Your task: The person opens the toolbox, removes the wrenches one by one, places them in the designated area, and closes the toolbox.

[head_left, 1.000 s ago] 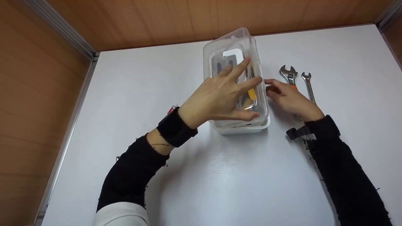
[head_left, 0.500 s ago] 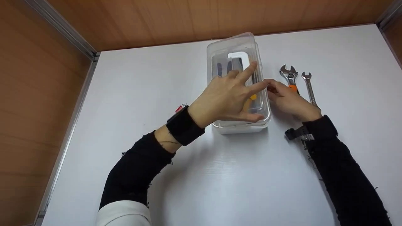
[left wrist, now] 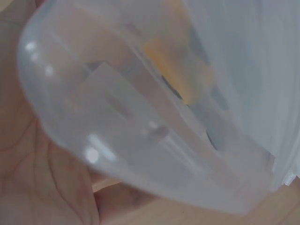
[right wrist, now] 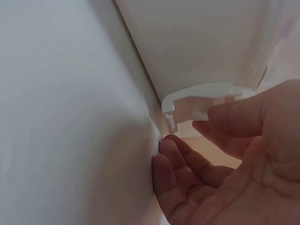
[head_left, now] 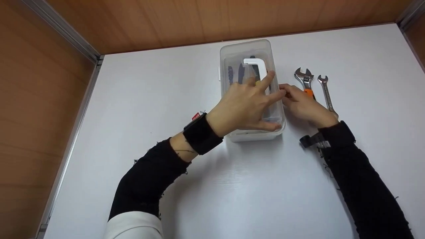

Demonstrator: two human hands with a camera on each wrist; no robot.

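A clear plastic box with a white handle on its lid lies in the middle of the white table. Dark-handled tools show through the lid. My left hand lies on the lid with fingers spread and straight; in the left wrist view the lid fills the frame over my palm. My right hand is at the box's right side. Its loosely curled fingers touch the box wall just below a white latch, holding nothing.
An adjustable wrench with an orange grip and a slim open-end wrench lie on the table just right of my right hand. Wooden walls with metal rails close in the back and left.
The lid, tilted up a second ago, has come down flat onto the box under my left hand. My right hand has stayed at the box's right side.
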